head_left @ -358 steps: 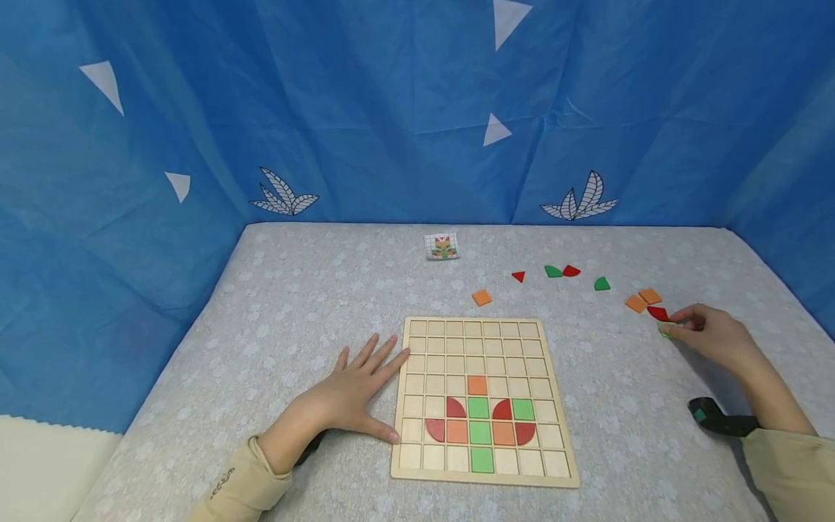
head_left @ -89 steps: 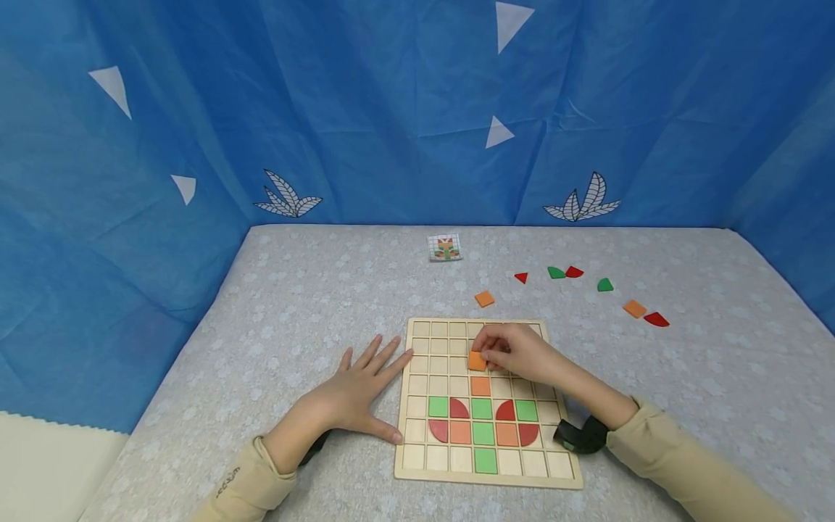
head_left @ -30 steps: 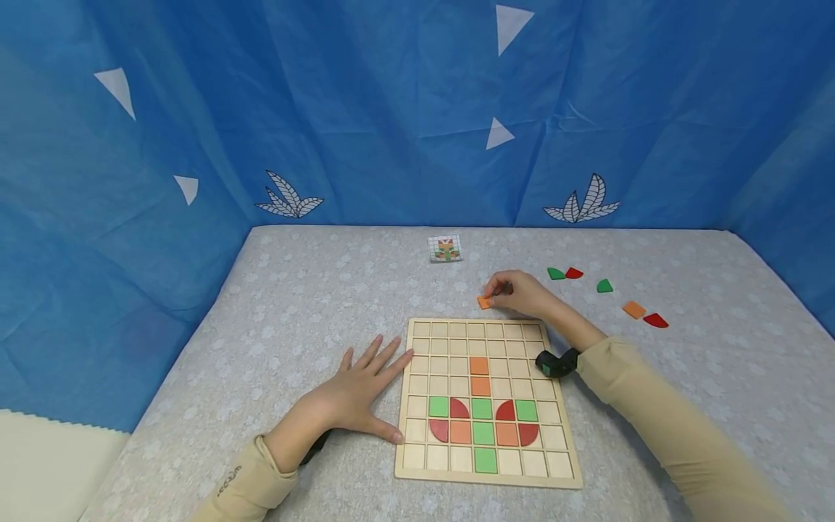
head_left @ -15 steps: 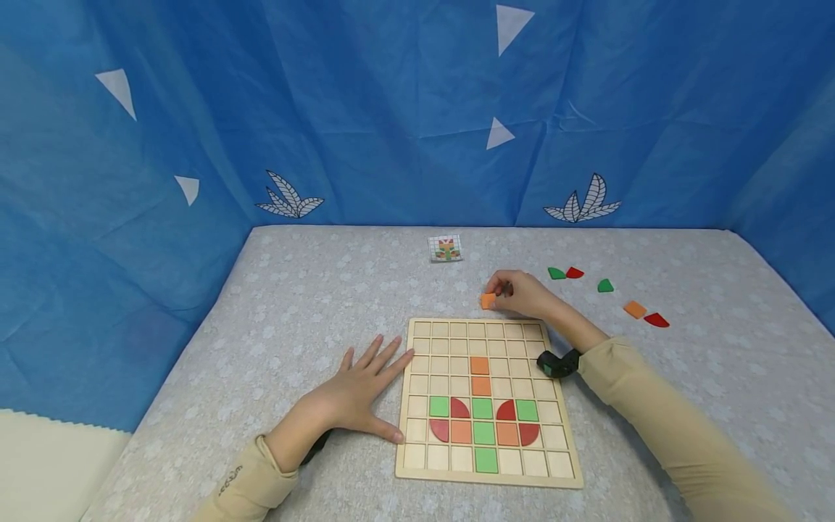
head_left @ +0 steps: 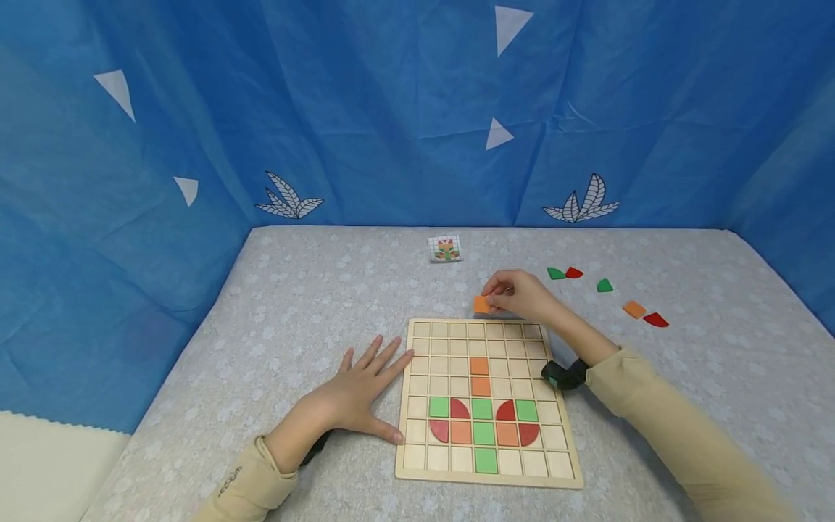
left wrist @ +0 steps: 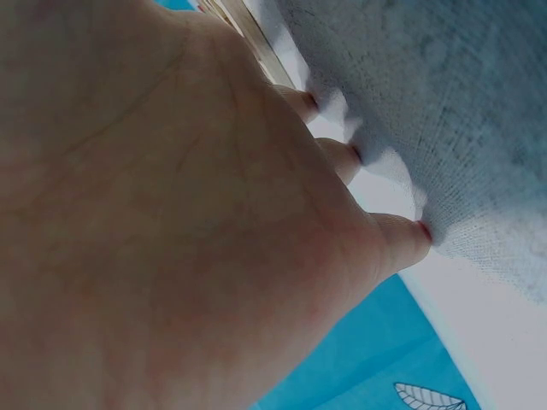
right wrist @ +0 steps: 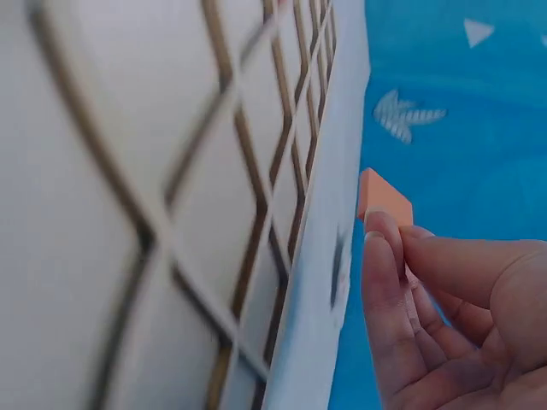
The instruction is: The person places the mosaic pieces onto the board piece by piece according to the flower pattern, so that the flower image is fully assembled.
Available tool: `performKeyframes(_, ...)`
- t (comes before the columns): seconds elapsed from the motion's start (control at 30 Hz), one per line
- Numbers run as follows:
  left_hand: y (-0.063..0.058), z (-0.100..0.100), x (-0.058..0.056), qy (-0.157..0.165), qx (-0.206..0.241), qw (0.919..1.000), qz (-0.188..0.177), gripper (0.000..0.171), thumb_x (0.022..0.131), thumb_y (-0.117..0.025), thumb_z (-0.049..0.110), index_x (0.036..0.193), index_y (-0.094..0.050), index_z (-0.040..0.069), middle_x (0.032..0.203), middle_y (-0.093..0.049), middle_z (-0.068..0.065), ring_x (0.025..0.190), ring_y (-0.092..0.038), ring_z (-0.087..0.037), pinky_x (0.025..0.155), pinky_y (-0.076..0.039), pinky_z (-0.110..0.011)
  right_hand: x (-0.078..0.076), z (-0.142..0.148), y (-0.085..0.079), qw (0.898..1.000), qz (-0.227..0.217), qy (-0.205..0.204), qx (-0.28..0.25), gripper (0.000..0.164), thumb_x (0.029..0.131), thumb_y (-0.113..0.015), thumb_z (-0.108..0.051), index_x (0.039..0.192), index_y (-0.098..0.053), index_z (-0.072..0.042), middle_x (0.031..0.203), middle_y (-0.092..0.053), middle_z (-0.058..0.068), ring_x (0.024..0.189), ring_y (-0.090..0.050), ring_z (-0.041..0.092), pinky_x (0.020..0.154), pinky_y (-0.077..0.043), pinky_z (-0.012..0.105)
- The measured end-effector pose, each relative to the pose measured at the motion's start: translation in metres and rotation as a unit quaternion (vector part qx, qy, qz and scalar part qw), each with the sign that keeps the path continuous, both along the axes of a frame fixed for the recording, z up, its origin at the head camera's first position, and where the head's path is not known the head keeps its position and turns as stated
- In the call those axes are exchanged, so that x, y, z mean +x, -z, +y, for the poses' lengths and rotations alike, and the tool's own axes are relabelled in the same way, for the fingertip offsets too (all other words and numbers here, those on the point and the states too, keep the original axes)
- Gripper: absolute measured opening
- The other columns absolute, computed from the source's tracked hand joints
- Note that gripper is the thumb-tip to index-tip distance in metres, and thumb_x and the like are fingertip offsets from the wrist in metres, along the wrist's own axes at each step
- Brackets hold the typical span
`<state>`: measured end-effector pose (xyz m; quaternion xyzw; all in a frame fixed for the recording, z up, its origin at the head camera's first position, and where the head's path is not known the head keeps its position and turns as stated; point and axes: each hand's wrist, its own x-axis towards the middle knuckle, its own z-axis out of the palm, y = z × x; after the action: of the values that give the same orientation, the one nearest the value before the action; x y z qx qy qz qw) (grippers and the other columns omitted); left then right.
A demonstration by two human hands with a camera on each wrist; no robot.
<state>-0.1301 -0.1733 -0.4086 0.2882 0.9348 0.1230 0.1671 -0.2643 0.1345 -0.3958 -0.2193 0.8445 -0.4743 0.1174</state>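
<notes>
My right hand (head_left: pixel 522 296) pinches an orange square tile (head_left: pixel 483 304) between thumb and fingertips just beyond the far edge of the wooden grid board (head_left: pixel 427 368). In the right wrist view the tile (right wrist: pixel 386 201) stands out past the fingertips, beside the board's blurred cells. My left hand (head_left: pixel 359 391) lies spread on the cloth, with thumb and little finger at the board's left edge. In the board sit green squares (head_left: pixel 483 433), orange squares (head_left: pixel 479 376) and red quarter-round tiles (head_left: pixel 459 408). The left wrist view mostly shows the palm (left wrist: pixel 188 222).
Loose on the table to the right lie two green pieces (head_left: pixel 604 286), two red pieces (head_left: pixel 655 320) and an orange square (head_left: pixel 634 309). A small picture card (head_left: pixel 445 249) showing a coloured grid pattern lies at the back. A blue curtain (head_left: pixel 391 109) hangs behind.
Green and orange squares have been added to the board. My right hand then took the orange tile beyond the board and has lifted it slightly towards the board. My left hand stays put.
</notes>
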Motion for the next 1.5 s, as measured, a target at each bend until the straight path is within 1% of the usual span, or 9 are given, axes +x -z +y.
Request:
performKeyframes(0.2,0.000,0.000,-0.001,0.001,-0.002,1.0000,0.002,0.117,0.063,-0.067,0.071,0.152,-0.011,0.019,0.155,0.000,-0.010,0.138,0.008,-0.033,0.100,-0.001,-0.066,0.025,-0.008,-0.001,0.997,-0.016,-0.056,-0.049,0.010,0.089,-0.058,0.007,0.098,-0.063,0.005,0.081,-0.060,0.013,0.073,-0.065,0.030,0.066,-0.054,0.037)
performKeyframes(0.37,0.000,0.000,-0.001,0.001,-0.004,1.0000,0.001,0.117,0.064,-0.067,0.071,0.152,-0.011,0.019,0.156,0.000,-0.009,0.138,0.008,-0.033,0.100,-0.001,-0.066,0.041,-0.016,0.004,0.994,0.025,-0.101,-0.017,0.013,0.089,-0.060,0.002,0.100,-0.066,-0.002,0.080,-0.062,0.005,0.069,-0.062,0.021,0.063,-0.052,0.031)
performKeyframes(0.47,0.000,0.000,-0.001,0.000,-0.006,1.0000,0.002,0.117,0.064,-0.067,0.071,0.152,-0.010,0.019,0.156,0.001,-0.009,0.138,0.008,-0.033,0.100,-0.002,-0.066,0.048,-0.020,0.007,0.991,0.053,-0.120,0.004,0.013,0.089,-0.062,-0.001,0.099,-0.068,-0.006,0.078,-0.062,-0.001,0.067,-0.057,0.017,0.061,-0.048,0.029)
performKeyframes(0.53,0.000,0.000,-0.001,0.000,-0.009,1.0000,0.002,0.117,0.064,-0.066,0.071,0.152,-0.010,0.020,0.156,0.000,-0.009,0.138,0.008,-0.033,0.100,-0.002,-0.066,0.050,-0.022,0.009,0.990,0.058,-0.129,0.011,0.013,0.089,-0.063,-0.001,0.099,-0.069,-0.007,0.078,-0.063,-0.003,0.068,-0.055,0.015,0.061,-0.047,0.029)
performKeyframes(0.9,-0.001,0.001,-0.001,-0.001,-0.012,0.9999,0.007,0.117,0.063,-0.066,0.072,0.152,-0.011,0.020,0.156,0.000,-0.009,0.138,0.007,-0.033,0.100,-0.002,-0.066,0.053,-0.025,0.016,0.986,0.081,-0.139,0.032,0.015,0.087,-0.064,0.000,0.098,-0.069,-0.010,0.075,-0.062,-0.006,0.064,-0.053,0.011,0.059,-0.046,0.028)
performKeyframes(1.1,0.000,0.000,-0.001,-0.001,-0.012,0.9999,0.006,0.117,0.063,-0.065,0.073,0.152,-0.010,0.020,0.156,0.001,-0.008,0.138,0.008,-0.032,0.101,-0.002,-0.065,0.055,-0.026,0.017,0.983,0.092,-0.147,0.054,0.009,0.088,-0.066,-0.007,0.092,-0.070,-0.013,0.080,-0.063,-0.009,0.069,-0.053,0.010,0.064,-0.047,0.028)
performKeyframes(1.23,0.001,-0.001,-0.001,0.000,-0.011,0.9999,0.004,0.117,0.063,-0.064,0.074,0.152,-0.010,0.020,0.156,0.001,-0.008,0.138,0.008,-0.032,0.100,-0.002,-0.066,0.056,-0.027,0.018,0.982,0.100,-0.151,0.053,0.006,0.089,-0.066,-0.011,0.088,-0.071,-0.014,0.085,-0.063,-0.008,0.074,-0.054,0.010,0.067,-0.047,0.029)
performKeyframes(1.37,0.002,-0.001,-0.001,0.000,-0.009,1.0000,0.001,0.117,0.063,-0.064,0.074,0.152,-0.010,0.021,0.156,0.001,-0.008,0.138,0.008,-0.032,0.100,-0.002,-0.066,0.057,-0.026,0.015,0.984,0.096,-0.142,0.054,0.007,0.090,-0.065,-0.012,0.090,-0.071,-0.015,0.085,-0.064,-0.009,0.075,-0.055,0.010,0.068,-0.047,0.029)
performKeyframes(1.5,0.002,-0.001,-0.001,0.001,-0.009,1.0000,0.002,0.117,0.063,-0.064,0.074,0.152,-0.010,0.020,0.156,0.001,-0.008,0.138,0.008,-0.033,0.100,-0.002,-0.066,0.055,-0.021,0.006,0.987,0.093,-0.121,0.053,0.008,0.090,-0.064,-0.009,0.093,-0.071,-0.011,0.086,-0.065,-0.005,0.074,-0.055,0.012,0.068,-0.047,0.031)
